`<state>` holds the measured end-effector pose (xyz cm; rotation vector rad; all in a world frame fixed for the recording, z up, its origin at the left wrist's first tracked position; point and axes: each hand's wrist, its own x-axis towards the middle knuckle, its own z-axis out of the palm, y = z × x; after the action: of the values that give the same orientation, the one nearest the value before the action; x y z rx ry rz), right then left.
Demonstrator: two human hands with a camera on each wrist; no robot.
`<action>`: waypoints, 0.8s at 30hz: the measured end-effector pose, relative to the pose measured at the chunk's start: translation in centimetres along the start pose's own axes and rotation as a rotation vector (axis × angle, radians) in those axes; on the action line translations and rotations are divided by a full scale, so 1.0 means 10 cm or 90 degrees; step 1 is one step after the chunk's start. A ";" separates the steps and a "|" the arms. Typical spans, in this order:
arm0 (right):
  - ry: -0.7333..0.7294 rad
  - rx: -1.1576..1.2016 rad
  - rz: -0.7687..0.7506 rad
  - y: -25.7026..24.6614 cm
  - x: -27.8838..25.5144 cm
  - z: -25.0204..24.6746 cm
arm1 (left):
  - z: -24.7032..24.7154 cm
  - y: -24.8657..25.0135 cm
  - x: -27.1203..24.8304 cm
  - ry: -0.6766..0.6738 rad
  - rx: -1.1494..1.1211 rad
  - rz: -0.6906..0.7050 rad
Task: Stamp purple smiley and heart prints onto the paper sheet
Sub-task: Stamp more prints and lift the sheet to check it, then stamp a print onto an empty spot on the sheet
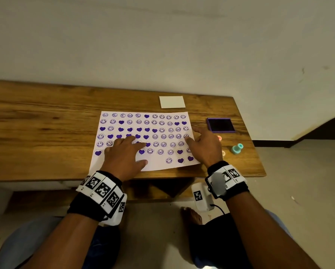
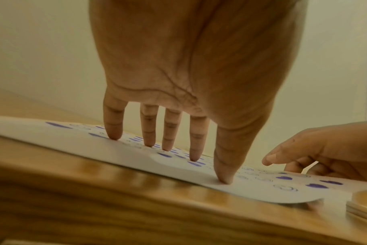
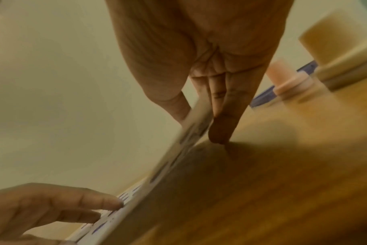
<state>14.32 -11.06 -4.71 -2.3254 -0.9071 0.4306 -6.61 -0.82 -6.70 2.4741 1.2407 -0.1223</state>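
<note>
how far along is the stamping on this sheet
Mostly done: purple smileys and hearts fill nearly every row of the paper sheet. Neither hand holds a stamp; the left hand presses the sheet flat and the right hand lifts its edge. Left: the bare patch in the bottom row.

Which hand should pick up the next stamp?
Right, probably. The right hand is empty at the sheet's right edge, near the teal stamp; the left hand presses the sheet flat.
</note>
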 end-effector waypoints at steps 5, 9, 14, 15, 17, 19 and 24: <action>0.013 -0.023 0.020 0.01 0.03 -0.16 | 0.00 0.01 0.00 0.002 0.006 -0.004; 0.029 -0.023 -0.008 0.02 0.00 -0.25 | 0.00 0.01 0.00 0.006 0.005 -0.001; 0.073 -0.010 -0.018 0.03 -0.01 -0.29 | 0.00 0.02 -0.01 0.009 0.008 -0.001; 0.081 -0.007 -0.022 0.03 -0.02 -0.30 | 0.00 0.02 -0.01 0.008 0.008 -0.002; 0.089 -0.002 -0.024 0.03 -0.03 -0.32 | 0.00 0.02 -0.02 0.009 0.008 -0.001; 0.092 0.005 -0.023 0.04 -0.05 -0.33 | 0.00 0.03 -0.03 0.015 0.007 0.001; 0.118 0.024 -0.014 0.16 -0.13 -0.41 | 0.00 0.03 -0.07 0.075 -0.032 0.028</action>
<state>16.20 -14.60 -2.48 -2.2746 -0.8270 0.2157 -6.80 -1.53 -6.43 2.4953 1.2185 0.0659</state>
